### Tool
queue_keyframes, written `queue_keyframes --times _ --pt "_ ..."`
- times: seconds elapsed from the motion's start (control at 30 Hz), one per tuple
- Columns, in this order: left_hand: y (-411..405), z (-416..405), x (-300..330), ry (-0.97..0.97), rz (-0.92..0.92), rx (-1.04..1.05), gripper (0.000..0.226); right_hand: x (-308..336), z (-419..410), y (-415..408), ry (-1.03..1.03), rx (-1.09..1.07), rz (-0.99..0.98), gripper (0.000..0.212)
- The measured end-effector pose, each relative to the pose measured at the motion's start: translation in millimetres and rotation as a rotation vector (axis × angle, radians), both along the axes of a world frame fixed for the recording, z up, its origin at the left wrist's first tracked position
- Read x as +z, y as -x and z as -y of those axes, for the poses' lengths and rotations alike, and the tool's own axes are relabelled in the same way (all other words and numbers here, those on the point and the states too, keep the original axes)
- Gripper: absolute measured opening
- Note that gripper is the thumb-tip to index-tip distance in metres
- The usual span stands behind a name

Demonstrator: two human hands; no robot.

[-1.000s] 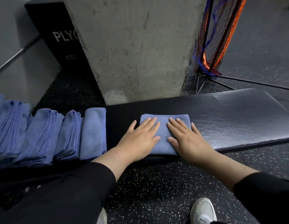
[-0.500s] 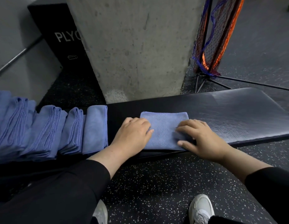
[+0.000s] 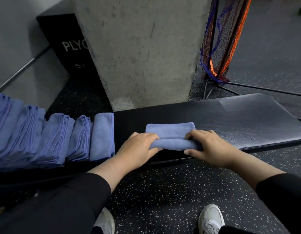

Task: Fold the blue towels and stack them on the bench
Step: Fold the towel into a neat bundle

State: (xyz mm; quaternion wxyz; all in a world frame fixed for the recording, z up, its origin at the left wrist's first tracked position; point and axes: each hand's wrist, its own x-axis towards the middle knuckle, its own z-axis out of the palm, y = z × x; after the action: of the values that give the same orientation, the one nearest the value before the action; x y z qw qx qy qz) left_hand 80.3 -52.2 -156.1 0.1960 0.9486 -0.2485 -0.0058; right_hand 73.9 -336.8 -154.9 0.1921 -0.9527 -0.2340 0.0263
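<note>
Head view, blue towel (image 3: 170, 130) lying mid-table (image 3: 247, 119), left hand (image 3: 138, 147) and right hand (image 3: 212, 147) both curling fingers round its near edge, gripping the raised fold, row of folded towels (image 3: 50, 137) leaning together at the left, concrete pillar (image 3: 143, 48) behind.

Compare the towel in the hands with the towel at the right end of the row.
The held towel is gripped by the left hand and right hand; the row-end towel is untouched. The held towel lies alone mid-bench, near edge lifted; the row-end towel overlaps its neighbours. Both are blue and folded.
</note>
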Motion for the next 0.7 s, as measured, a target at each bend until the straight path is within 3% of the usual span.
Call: queue_keyframes --times 0.17,0.33,0.4,0.53,0.6,0.7 --pt "-16 0 11 0.242 -0.247 0.197 0.020 10 -4 -7 -0.155 -0.149 -0.080 0.029" --pt "-31 12 8 0.389 -0.242 0.379 0.015 7 -8 -29 -0.250 -0.286 -0.084 0.036" --pt "-36 13 3 0.299 -0.145 0.410 0.020 1 -9 -37 -0.201 -0.284 0.055 0.036" --pt "-42 16 -10 -0.023 0.369 0.215 0.025 -14 -17 -42 -0.007 -0.194 0.394 0.018" --pt "-38 21 -13 -0.108 0.308 0.048 0.048 -23 -18 -41 0.004 -0.130 0.432 0.016" --pt "-32 22 -18 -0.267 0.004 0.030 0.074 -37 -11 -39 0.037 -0.093 0.292 0.052"
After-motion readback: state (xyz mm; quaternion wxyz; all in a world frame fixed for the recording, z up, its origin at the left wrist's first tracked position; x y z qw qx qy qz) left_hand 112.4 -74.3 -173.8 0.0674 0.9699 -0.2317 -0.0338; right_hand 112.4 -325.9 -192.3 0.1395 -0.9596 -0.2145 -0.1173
